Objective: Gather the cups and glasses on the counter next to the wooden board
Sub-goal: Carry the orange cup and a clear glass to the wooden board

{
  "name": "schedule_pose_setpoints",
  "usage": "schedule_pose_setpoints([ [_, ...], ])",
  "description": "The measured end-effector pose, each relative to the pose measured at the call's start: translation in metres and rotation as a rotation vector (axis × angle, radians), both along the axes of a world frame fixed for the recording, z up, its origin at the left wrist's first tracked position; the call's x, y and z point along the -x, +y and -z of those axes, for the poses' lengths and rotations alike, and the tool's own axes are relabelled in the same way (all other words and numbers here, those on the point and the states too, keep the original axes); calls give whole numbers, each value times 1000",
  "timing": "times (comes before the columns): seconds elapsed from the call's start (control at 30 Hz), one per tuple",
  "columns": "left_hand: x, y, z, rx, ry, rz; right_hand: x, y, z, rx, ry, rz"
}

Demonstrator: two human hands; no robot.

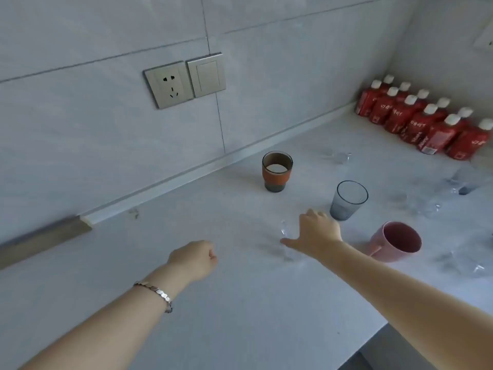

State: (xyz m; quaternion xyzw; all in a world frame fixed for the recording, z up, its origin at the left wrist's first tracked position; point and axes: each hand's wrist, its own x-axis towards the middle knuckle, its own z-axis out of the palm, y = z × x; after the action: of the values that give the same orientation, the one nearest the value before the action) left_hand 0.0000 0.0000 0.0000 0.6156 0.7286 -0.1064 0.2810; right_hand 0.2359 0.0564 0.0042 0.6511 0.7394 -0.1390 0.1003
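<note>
Left hand [196,259] fisted; right hand [316,231] grips clear glass [286,236] on counter [240,303].

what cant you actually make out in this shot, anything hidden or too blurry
- Small clear glass, head view: mostly covered by the right hand; whether the fingers grip it is unclear.
- Several clear glasses at the right of the pale counter: faint and blurred, so their count is uncertain; one is cut by the right edge.
- Red bottles with white caps: label print too blurred to read.
- Wooden board: not in view.
</note>
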Motion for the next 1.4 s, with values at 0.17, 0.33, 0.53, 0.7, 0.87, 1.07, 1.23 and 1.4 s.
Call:
schedule_pose_setpoints([
  [0.17,-29,30,19,34,32,-58,-14,18,36,225,19,-39],
  [0.33,-48,62,21,-14,21,-139,-35,41,41,260,176,-49],
  [0.53,-84,167,18,-248,-168,-151,-61,92,16,218,221,-66],
  [0.7,-121,247,23,-266,-135,19,-70,122,4,95,244,-82],
  [0.87,-122,254,32,-262,-109,18,-68,128,7,78,273,-77],
  [1.07,-76,161,14,-343,-244,-207,-47,108,7,98,239,-185],
  [1.23,-3,49,-13,-351,-235,-412,-1,75,1,147,188,-371],
  [1.4,85,-59,-21,-329,-111,-589,74,27,-1,169,166,-553],
])
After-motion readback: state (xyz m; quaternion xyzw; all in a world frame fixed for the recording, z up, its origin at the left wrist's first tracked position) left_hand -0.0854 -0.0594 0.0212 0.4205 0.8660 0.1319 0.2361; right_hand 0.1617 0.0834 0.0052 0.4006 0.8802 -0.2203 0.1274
